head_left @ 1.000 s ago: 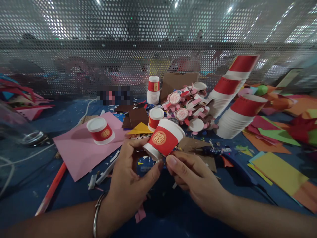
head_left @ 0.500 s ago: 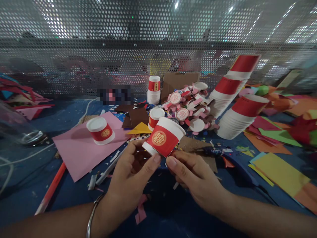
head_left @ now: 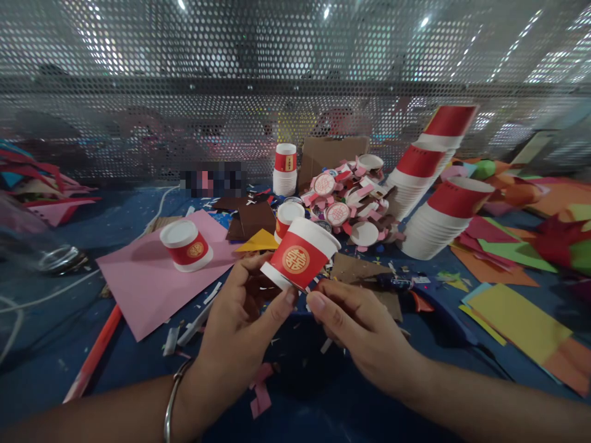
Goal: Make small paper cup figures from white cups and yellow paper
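Note:
A red-and-white paper cup with a round gold emblem is held tilted in front of me. My left hand grips its lower left end, thumb below and fingers curled behind. My right hand pinches thumb against fingers at the cup's lower right edge. Whatever lies between those fingertips is too small to make out. Just behind the held cup stands a similar cup, partly covered by it. Another cup rests on a pink paper sheet to the left.
Tall cup stacks lean at the right, beside a heap of cut cup ends with pink tabs. A blue glue gun lies right of my hand, near coloured paper. A perforated metal screen rises behind. Scraps litter the blue table.
The held cup has shifted slightly left and tipped a little, with both hands keeping their hold. The whole view has moved slightly.

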A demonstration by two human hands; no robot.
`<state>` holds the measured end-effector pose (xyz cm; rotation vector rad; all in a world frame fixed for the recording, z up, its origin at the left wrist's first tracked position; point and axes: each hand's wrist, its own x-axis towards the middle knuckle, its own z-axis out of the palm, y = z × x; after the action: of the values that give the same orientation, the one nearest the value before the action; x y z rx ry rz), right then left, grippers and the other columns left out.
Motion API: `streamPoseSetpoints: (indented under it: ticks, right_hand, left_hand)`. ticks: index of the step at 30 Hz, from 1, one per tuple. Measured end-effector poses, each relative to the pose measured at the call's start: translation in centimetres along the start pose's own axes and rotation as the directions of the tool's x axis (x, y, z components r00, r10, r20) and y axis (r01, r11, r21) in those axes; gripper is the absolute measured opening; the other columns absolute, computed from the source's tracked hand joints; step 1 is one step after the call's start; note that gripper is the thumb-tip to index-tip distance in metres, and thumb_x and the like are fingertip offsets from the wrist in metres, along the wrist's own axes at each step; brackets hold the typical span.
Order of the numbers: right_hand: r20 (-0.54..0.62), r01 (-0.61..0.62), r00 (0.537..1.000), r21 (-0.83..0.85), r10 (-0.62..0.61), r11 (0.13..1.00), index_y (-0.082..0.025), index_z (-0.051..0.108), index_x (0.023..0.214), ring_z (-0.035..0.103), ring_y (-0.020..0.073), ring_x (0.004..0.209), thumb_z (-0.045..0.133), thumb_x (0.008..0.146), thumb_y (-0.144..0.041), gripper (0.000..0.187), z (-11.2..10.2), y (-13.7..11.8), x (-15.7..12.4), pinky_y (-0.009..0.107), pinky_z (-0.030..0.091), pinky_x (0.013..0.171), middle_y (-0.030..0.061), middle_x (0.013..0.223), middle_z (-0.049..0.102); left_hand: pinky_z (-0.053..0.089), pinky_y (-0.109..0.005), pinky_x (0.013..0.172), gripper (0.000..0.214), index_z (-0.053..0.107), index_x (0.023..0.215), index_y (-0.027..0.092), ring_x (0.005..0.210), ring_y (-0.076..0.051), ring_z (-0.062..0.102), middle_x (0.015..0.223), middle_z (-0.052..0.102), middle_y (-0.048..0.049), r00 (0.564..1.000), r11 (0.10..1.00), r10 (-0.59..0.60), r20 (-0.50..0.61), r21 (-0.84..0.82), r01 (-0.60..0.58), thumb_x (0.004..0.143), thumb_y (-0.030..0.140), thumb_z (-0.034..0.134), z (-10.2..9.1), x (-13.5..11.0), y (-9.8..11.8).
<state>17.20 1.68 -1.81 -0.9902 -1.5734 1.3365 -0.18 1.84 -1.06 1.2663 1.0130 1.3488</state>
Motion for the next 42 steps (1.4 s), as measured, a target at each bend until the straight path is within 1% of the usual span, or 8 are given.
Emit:
streamPoseSetpoints:
  ticks: [4, 9, 15, 18, 26, 36, 39, 42]
  right_hand:
    - [0.007, 0.027, 1.0, 0.009, -0.027, 1.0, -0.021, 0.053, 0.074, 0.03, 0.0086, 0.052, 0.053, 0.103, -0.05, 0.042, 0.1, -0.1, 0.0, 0.027, 0.026, 0.048, -0.006, 0.063, 0.039]
    - [0.018, 0.079, 0.997, 0.036, -0.08, 0.996, -0.021, 0.049, 0.071, 0.028, 0.0075, 0.05, 0.062, 0.1, -0.044, 0.039, -0.1, 0.0, 0.1, 0.026, 0.023, 0.046, -0.0072, 0.06, 0.037]
    - [0.011, 0.021, 1.0, 0.088, -0.022, 0.996, -0.02, 0.052, 0.073, 0.025, 0.0069, 0.049, 0.066, 0.098, -0.037, 0.032, -0.1, 0.2, 0.1, 0.025, 0.021, 0.044, -0.0078, 0.06, 0.035]
    - [0.015, 0.016, 1.0, 0.124, -0.018, 0.992, -0.02, 0.054, 0.074, 0.023, 0.0067, 0.049, 0.066, 0.098, -0.037, 0.031, -0.2, 0.5, 0.1, 0.025, 0.02, 0.043, -0.0081, 0.06, 0.034]
    - [0.0, 0.049, 0.999, 0.071, -0.05, 0.996, -0.021, 0.051, 0.073, 0.025, 0.007, 0.047, 0.058, 0.102, -0.046, 0.038, -0.1, 0.5, 0.1, 0.024, 0.021, 0.041, -0.0076, 0.06, 0.033]
    - [-0.016, -0.01, 1.0, 0.152, 0.012, 0.988, -0.02, 0.055, 0.075, 0.022, 0.007, 0.048, 0.06, 0.101, -0.048, 0.037, 0.2, 0.9, -0.1, 0.025, 0.017, 0.041, -0.0079, 0.062, 0.031]
    - [-0.017, 0.005, 1.0, 0.159, -0.002, 0.987, -0.02, 0.055, 0.076, 0.021, 0.0067, 0.048, 0.058, 0.102, -0.048, 0.038, 0.3, 0.8, -0.1, 0.025, 0.018, 0.042, -0.0083, 0.061, 0.031]
    - [-0.046, 0.022, 0.999, 0.101, -0.017, 0.995, -0.02, 0.056, 0.076, 0.027, 0.0073, 0.05, 0.057, 0.102, -0.047, 0.038, 0.3, 0.6, 0.0, 0.025, 0.021, 0.043, -0.0068, 0.062, 0.036]
  left_hand:
    - [0.06, -0.036, 0.091, 0.042, 0.06, 0.117, 0.02, 0.101, -0.022, 0.073, 0.114, 0.073, -0.0077, 1.0, 0.999, 0.0, 0.005, 0.034, 0.0, 0.083, 0.028, 0.082, 0.0, -0.1, -0.4]
    - [0.06, -0.036, 0.091, 0.042, 0.06, 0.117, 0.02, 0.107, -0.023, 0.072, 0.121, 0.071, -0.0097, 0.999, 0.997, 0.046, 0.016, 0.065, -0.047, 0.083, 0.029, 0.081, -0.1, -0.1, -0.9]
    - [0.058, -0.041, 0.097, 0.047, 0.059, 0.125, 0.018, 0.11, -0.025, 0.071, 0.123, 0.07, -0.0108, 0.999, 0.996, 0.009, 0.033, 0.092, -0.012, 0.084, 0.028, 0.079, -0.4, 0.0, -0.7]
    - [0.057, -0.044, 0.101, 0.049, 0.061, 0.129, 0.019, 0.115, -0.027, 0.07, 0.127, 0.069, -0.0115, 0.999, 0.991, 0.02, 0.046, 0.133, -0.025, 0.084, 0.027, 0.079, -0.5, 0.2, -0.6]
    - [0.052, -0.053, 0.109, 0.056, 0.061, 0.14, 0.024, 0.122, -0.029, 0.067, 0.138, 0.066, -0.0116, 0.993, 0.953, 0.104, 0.048, 0.281, -0.113, 0.087, 0.028, 0.077, -1.0, 0.2, -1.0]
    - [0.05, -0.054, 0.111, 0.058, 0.062, 0.141, 0.029, 0.125, -0.031, 0.064, 0.144, 0.062, -0.01, 0.989, 0.932, 0.144, 0.043, 0.329, -0.15, 0.085, 0.028, 0.078, -1.2, 0.0, -1.3]
    - [0.052, -0.052, 0.11, 0.058, 0.062, 0.14, 0.029, 0.124, -0.031, 0.065, 0.143, 0.062, -0.0099, 0.993, 0.951, 0.116, 0.039, 0.284, -0.122, 0.085, 0.029, 0.079, -1.0, -0.3, -1.1]
    - [0.058, -0.045, 0.102, 0.054, 0.062, 0.136, 0.025, 0.119, -0.028, 0.069, 0.136, 0.069, -0.0098, 0.999, 0.993, 0.026, 0.022, 0.111, -0.028, 0.086, 0.033, 0.079, -0.5, -0.4, -0.7]
